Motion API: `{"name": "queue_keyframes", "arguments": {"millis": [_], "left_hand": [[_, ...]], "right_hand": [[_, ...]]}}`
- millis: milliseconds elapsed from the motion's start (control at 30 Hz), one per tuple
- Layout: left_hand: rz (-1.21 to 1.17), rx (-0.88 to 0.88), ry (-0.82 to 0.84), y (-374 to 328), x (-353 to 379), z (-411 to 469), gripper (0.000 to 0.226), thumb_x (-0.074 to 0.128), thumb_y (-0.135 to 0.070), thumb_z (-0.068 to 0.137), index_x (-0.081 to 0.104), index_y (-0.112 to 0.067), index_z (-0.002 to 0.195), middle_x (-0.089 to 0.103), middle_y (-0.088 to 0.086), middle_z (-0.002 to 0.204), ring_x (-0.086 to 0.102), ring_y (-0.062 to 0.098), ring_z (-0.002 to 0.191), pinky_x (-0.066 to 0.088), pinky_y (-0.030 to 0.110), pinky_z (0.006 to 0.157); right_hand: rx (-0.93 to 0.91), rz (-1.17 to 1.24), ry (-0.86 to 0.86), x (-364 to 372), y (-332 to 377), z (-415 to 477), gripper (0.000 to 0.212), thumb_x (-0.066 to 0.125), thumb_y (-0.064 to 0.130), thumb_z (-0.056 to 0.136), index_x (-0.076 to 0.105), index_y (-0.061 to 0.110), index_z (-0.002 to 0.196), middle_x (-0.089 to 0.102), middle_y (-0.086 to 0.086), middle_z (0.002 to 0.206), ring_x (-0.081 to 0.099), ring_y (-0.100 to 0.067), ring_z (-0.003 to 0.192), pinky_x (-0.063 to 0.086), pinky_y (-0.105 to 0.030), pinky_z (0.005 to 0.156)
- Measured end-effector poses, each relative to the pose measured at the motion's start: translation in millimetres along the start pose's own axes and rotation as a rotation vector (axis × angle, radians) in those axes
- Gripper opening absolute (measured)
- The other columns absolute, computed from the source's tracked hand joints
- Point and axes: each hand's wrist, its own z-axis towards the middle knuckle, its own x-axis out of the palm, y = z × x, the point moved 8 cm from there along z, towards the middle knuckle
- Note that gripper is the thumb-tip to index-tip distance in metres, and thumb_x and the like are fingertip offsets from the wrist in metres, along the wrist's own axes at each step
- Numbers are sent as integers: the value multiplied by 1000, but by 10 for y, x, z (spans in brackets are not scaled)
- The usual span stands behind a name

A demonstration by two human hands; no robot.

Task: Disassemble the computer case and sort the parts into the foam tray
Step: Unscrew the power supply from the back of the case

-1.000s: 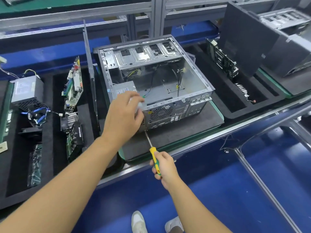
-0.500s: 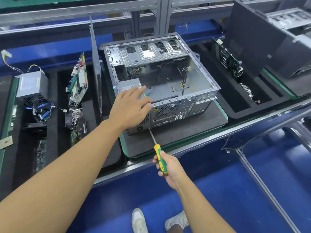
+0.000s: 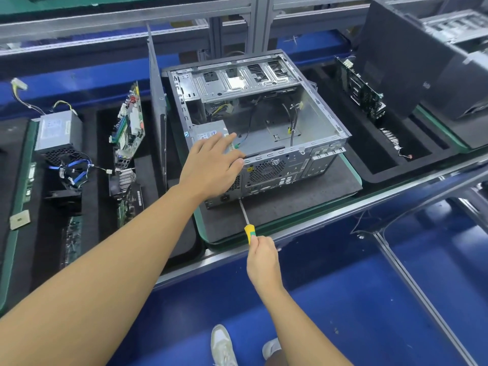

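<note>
The open metal computer case (image 3: 266, 122) lies on its side on a dark mat, its back panel toward me. A grey power supply (image 3: 208, 131) still sits inside at the near left corner. My left hand (image 3: 212, 165) rests with straight fingers on the case's rear top edge, partly covering that power supply. My right hand (image 3: 261, 256) grips the yellow-green handle of a screwdriver (image 3: 247, 220), whose tip meets the lower back panel beside the power socket. The black foam tray (image 3: 89, 186) to the left holds another power supply (image 3: 58, 132), a motherboard (image 3: 129, 125) on edge and cables.
A dark side panel (image 3: 158, 112) stands upright between tray and case. A second foam tray (image 3: 383, 165) at the right holds a circuit board (image 3: 361, 91), with another black case (image 3: 412, 64) behind it. An aluminium rail (image 3: 317, 220) runs along the bench's front edge.
My left hand has opened and its fingers have spread flatter over the case's rear edge. The screwdriver stays against the back panel, and my right hand has slid down its handle.
</note>
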Motion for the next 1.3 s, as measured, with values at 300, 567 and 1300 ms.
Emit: {"name": "queue_keyframes", "arguments": {"millis": [300,567,1300], "left_hand": [[-11,0,15,-6,8,1,43,22,-44,105,55,-42,133,23,-6,164,12,19,152,8,43,120],[-16,6,-2,0,-5,-3,42,24,-44,105,56,-42,132,25,-6,163,14,19,151,10,42,120],[-8,14,-7,11,26,8,42,22,-46,104,54,-43,131,25,-6,163,13,20,152,10,44,120]], "right_hand": [[-65,-564,-66,58,5,16,43,19,37,110,54,12,107,42,1,99,46,-15,60,36,-23,52],[441,743,479,156,-329,138,44,44,39,105,69,3,102,69,-10,92,50,-16,59,34,-27,45],[59,58,93,-250,-70,117,42,43,49,101,48,13,80,54,0,67,40,-16,53,31,-28,48]]}}
